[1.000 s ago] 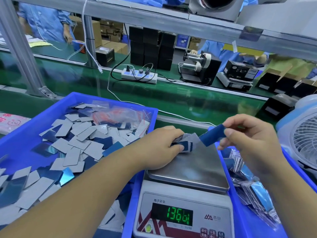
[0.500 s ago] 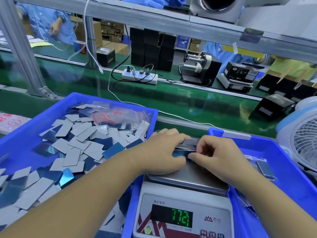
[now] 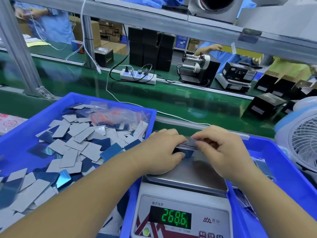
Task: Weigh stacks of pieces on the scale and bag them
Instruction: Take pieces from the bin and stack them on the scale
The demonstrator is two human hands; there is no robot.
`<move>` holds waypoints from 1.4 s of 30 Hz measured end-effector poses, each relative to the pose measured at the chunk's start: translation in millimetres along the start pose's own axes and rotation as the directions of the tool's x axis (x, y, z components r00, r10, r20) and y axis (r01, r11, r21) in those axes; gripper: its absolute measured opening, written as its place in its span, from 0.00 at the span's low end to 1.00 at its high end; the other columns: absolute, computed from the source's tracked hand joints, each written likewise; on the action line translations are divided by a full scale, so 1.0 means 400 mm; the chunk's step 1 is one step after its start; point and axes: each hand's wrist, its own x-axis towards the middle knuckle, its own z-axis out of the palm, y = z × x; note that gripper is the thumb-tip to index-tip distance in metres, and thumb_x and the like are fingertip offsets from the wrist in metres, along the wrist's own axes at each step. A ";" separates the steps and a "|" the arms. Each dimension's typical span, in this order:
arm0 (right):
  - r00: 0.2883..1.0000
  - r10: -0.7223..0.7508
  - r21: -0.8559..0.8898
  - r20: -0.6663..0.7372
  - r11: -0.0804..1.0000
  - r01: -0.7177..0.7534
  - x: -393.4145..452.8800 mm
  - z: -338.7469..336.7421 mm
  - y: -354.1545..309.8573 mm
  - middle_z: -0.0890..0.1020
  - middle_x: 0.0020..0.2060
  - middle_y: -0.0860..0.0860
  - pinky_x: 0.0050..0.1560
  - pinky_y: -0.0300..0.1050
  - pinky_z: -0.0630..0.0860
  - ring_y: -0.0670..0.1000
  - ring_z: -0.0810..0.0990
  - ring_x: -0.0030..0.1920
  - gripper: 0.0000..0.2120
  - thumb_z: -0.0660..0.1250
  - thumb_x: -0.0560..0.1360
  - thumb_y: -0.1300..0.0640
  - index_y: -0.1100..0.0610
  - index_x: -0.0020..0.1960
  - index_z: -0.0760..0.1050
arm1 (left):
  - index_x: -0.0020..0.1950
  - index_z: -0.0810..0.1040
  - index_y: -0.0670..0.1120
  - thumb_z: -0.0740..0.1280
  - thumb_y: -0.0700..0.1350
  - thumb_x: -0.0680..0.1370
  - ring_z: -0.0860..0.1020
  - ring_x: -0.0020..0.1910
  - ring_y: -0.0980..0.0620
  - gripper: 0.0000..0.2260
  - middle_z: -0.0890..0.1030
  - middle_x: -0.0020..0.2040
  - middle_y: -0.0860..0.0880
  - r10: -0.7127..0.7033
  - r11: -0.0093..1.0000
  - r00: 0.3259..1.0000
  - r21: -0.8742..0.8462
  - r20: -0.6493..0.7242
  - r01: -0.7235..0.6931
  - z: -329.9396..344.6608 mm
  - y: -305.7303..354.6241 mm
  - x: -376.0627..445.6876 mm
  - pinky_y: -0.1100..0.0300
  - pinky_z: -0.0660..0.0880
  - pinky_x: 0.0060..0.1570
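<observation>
Both hands meet over the far edge of the scale's steel pan (image 3: pixel 188 176): the left hand (image 3: pixel 161 152) grips one stack of pieces (image 3: pixel 186 148) from its side, and the right hand (image 3: pixel 221 152) pinches the stack's top (fingers curled). One scale (image 3: pixel 181 215) reads 268.6. Two blue trays flank it: the left tray (image 3: pixel 20 134) holds loose pieces beyond counting, the right tray (image 3: pixel 283 157) shows bare floor near its rim. One fan (image 3: pixel 303 146) stands just beside that tray.

Blue trays (image 3: pixel 25 134), seemingly grey-blue pieces (image 3: pixel 77 145).
</observation>
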 end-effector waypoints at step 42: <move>0.989 0.078 -0.172 0.125 0.983 -0.056 -0.010 0.018 -0.030 0.77 0.39 0.36 0.45 0.23 0.65 0.32 0.73 0.43 0.16 0.74 0.68 0.59 0.46 0.53 0.82 | 0.56 0.68 0.60 0.57 0.39 0.61 0.76 0.63 0.55 0.26 0.74 0.60 0.51 -0.169 0.552 0.983 -0.833 -0.069 0.036 0.015 0.042 0.030 0.65 0.74 0.48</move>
